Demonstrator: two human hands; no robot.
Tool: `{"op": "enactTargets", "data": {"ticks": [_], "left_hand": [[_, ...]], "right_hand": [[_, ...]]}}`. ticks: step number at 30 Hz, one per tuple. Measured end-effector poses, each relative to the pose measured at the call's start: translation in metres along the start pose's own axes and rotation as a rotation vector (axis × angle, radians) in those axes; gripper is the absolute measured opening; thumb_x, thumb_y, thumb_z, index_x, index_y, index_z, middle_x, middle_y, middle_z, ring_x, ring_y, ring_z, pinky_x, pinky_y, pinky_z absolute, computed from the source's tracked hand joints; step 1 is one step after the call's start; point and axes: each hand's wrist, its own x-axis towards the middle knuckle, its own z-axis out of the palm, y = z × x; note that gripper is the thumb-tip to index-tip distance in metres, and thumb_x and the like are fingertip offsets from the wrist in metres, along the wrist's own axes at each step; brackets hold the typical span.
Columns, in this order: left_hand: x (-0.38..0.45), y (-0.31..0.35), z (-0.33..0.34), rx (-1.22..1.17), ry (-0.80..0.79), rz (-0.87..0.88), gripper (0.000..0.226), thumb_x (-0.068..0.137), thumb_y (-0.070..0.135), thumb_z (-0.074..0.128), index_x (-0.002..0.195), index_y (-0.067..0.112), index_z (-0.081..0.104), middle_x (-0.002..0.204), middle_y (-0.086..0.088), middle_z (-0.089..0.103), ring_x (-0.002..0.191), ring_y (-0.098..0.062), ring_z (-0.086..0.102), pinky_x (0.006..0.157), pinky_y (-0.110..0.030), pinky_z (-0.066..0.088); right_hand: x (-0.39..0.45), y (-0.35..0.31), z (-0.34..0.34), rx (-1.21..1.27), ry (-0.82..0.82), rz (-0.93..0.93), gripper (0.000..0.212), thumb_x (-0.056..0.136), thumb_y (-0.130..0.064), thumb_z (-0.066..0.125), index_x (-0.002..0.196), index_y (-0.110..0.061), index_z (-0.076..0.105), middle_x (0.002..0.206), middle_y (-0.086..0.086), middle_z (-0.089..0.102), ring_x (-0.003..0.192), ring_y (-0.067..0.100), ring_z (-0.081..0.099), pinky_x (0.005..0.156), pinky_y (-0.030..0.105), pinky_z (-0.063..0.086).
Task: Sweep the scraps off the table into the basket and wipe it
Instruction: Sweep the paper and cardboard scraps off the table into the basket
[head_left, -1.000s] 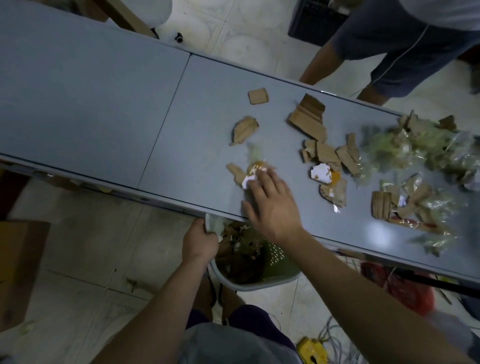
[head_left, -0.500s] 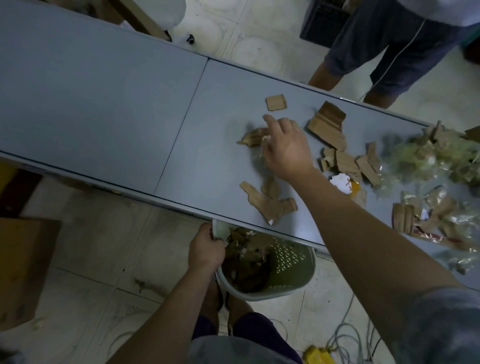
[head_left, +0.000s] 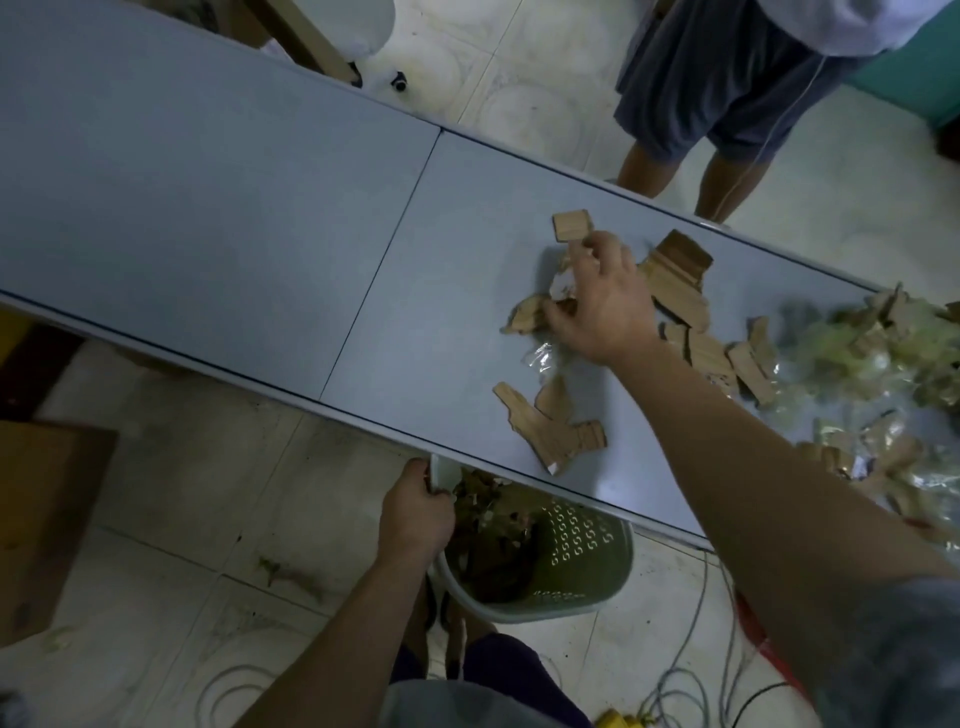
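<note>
1. Mostly, the torn brown cardboard scraps (head_left: 675, 280) lie on the right half of the long grey-blue table (head_left: 218, 218), with one small squarish piece (head_left: 571, 225) near the far edge and a jagged flat piece (head_left: 553, 431) close to the near edge.
2. Further right, a blurred heap of crumpled clear plastic wrappers (head_left: 862, 364) mixes with more cardboard bits.
3. Over the scraps, the right hand (head_left: 602, 301) reaches with fingers spread and slightly bent, its fingertips touching a cardboard piece (head_left: 524, 319) and a bit of clear film; it grips nothing that I can make out.
4. Below the near table edge, the left hand (head_left: 415, 514) grips the rim of the pale green perforated plastic basket (head_left: 582, 551), held just under the edge and already holding brown scraps.
5. Across the table stands another person in dark blue shorts (head_left: 711, 83) on the pale tiled floor (head_left: 171, 499).
6. Loose cables (head_left: 691, 670) lie on the floor at lower right.
</note>
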Motion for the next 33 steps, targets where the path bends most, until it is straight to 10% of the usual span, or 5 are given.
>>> {"op": "enactTargets", "data": {"ticks": [6,15,24,33], "left_hand": [[-0.001,-0.002,0.002,0.004,0.007,-0.01,0.031,0.098,0.007,0.057,0.122,0.022,0.067,0.107,-0.003,0.072,0.097,-0.024,0.068,0.09,-0.045,0.061],[0.005,0.002,-0.002,-0.031,0.02,0.0,0.038,0.096,0.001,0.052,0.121,0.024,0.068,0.107,0.0,0.073,0.095,-0.021,0.068,0.085,-0.032,0.056],[0.005,0.008,-0.006,-0.035,0.063,-0.029,0.039,0.091,0.01,0.059,0.12,0.032,0.071,0.112,0.002,0.074,0.103,-0.025,0.069,0.098,-0.043,0.058],[-0.005,-0.001,-0.01,-0.012,0.048,-0.009,0.032,0.096,0.004,0.055,0.12,0.022,0.068,0.108,-0.003,0.071,0.096,-0.024,0.066,0.08,-0.031,0.049]], "right_hand": [[0.057,0.008,-0.007,0.038,-0.195,0.021,0.096,0.1,-0.081,0.033,0.173,-0.023,0.013,0.183,0.007,-0.002,0.168,0.032,0.0,0.134,0.056,0.011],[-0.026,-0.019,0.03,0.128,-0.158,-0.106,0.092,0.101,-0.081,0.002,0.173,-0.027,0.021,0.183,0.001,0.005,0.168,0.026,-0.003,0.135,0.053,0.002],[-0.148,-0.051,0.069,0.162,-0.025,-0.152,0.074,0.112,-0.064,0.019,0.171,-0.022,0.033,0.182,0.005,0.014,0.169,0.029,0.002,0.134,0.058,0.01],[-0.228,-0.067,0.07,0.211,-0.037,-0.226,0.058,0.114,-0.05,0.039,0.162,-0.019,0.049,0.178,0.007,0.028,0.168,0.027,0.012,0.131,0.06,0.019]]}}
